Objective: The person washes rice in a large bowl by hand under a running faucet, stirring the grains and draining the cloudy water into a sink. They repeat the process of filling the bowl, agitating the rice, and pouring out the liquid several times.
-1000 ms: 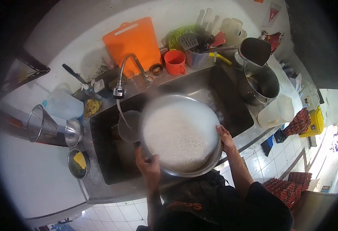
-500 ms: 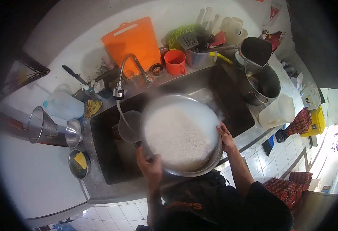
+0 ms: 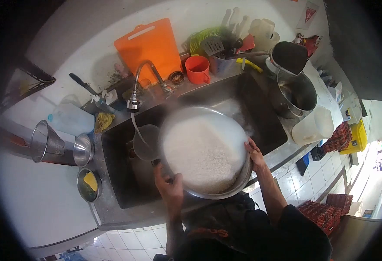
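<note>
A large metal bowl (image 3: 238,185) is held tilted over the sink, with white grains and cloudy white water (image 3: 199,148) in it. My left hand (image 3: 169,187) grips its lower left rim, the thumb up against the side. My right hand (image 3: 255,155) is closed on the right rim; the fingers under the bowl are partly hidden. Left of the bowl, water from the flexible faucet (image 3: 133,104) runs into a translucent container (image 3: 145,141) in the sink (image 3: 117,174).
An orange cutting board (image 3: 151,48), a red mug (image 3: 197,69) and a utensil tub (image 3: 221,65) stand behind the sink. Metal pots (image 3: 293,95) and a white pitcher (image 3: 313,126) are on the right. Small metal bowls (image 3: 83,150) and a jug (image 3: 71,119) sit on the left.
The white grains have shifted slightly inside the bowl. Both hands keep their grip in nearly the same place.
</note>
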Motion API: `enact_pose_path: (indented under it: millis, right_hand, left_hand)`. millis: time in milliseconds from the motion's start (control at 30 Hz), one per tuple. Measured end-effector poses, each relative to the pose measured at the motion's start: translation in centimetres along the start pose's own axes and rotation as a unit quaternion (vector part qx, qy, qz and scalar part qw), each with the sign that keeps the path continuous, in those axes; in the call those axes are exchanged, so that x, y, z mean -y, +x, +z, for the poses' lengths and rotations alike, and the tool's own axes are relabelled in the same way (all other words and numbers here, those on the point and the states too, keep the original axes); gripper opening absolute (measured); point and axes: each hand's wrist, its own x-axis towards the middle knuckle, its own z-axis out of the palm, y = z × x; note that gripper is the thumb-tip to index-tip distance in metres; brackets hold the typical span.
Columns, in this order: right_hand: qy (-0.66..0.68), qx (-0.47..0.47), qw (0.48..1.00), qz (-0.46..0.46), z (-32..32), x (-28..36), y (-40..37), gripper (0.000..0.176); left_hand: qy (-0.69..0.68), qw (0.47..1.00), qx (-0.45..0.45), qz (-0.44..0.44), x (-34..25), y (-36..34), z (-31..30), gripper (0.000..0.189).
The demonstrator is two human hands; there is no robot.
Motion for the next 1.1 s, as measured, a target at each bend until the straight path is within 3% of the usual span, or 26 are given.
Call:
enact_pose_path:
  millis: [333,533,600,800,900,1100]
  right_hand:
    - [0.006,-0.012,1.0,-0.001,-0.1,-0.1,0.1,0.038]
    - [0.001,-0.006,1.0,0.005,0.3,0.2,-0.1,0.04]
    - [-0.001,-0.009,1.0,0.011,0.0,0.1,0.1,0.041]
    - [0.01,-0.027,1.0,0.006,-0.1,-0.1,0.1,0.037]
    - [-0.003,-0.036,0.999,0.01,0.2,0.1,0.0,0.038]
    - [-0.013,-0.007,1.0,0.014,0.0,0.2,0.1,0.043]
  left_hand:
    - [-0.024,1.0,0.002,0.009,0.7,0.2,0.4,0.055]
    - [0.018,0.999,-0.024,0.024,2.0,0.2,0.5,0.059]
    - [0.1,0.994,-0.031,0.034,2.1,0.1,0.4,0.061]
    - [-0.014,1.0,0.0,-0.005,-0.9,0.2,0.9,0.06]
    - [0.02,1.0,-0.01,0.017,1.9,0.4,0.8,0.06]
    - [0.058,0.998,-0.008,0.038,1.6,0.3,0.8,0.06]
